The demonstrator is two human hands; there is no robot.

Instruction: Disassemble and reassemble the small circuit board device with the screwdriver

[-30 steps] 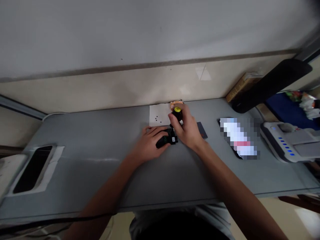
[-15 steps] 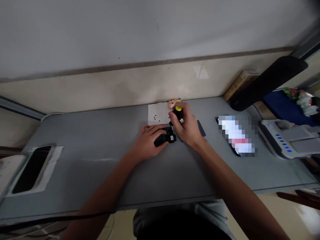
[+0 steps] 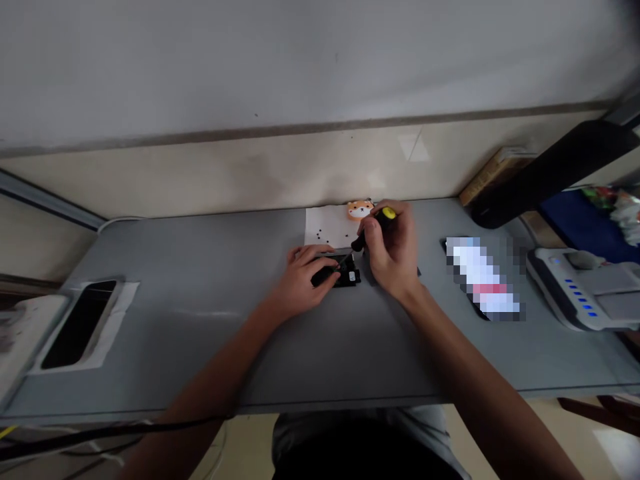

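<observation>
A small black device (image 3: 345, 277) lies on the grey table, partly hidden under the fingers of my left hand (image 3: 303, 283), which closes round its left side. My right hand (image 3: 393, 250) is wrapped round a black screwdriver with a yellow end cap (image 3: 389, 213). The screwdriver leans, its thin shaft pointing down and left onto the device near my left fingertips. Behind the device is a white sheet (image 3: 327, 223) with several tiny dark screws on it. An orange and white animal-faced item (image 3: 360, 211) sits at the sheet's back right corner.
A phone with a lit, blurred screen (image 3: 483, 277) lies on the table (image 3: 200, 360) to the right, beside a grey device with blue lights (image 3: 575, 290). A black cylinder (image 3: 550, 177) leans at the back right. Another dark-screened phone (image 3: 80, 323) lies far left.
My right hand has tilted the screwdriver, so its shaft now shows, reaching down-left to the device. My left hand still holds the device. The whole view has shifted slightly.
</observation>
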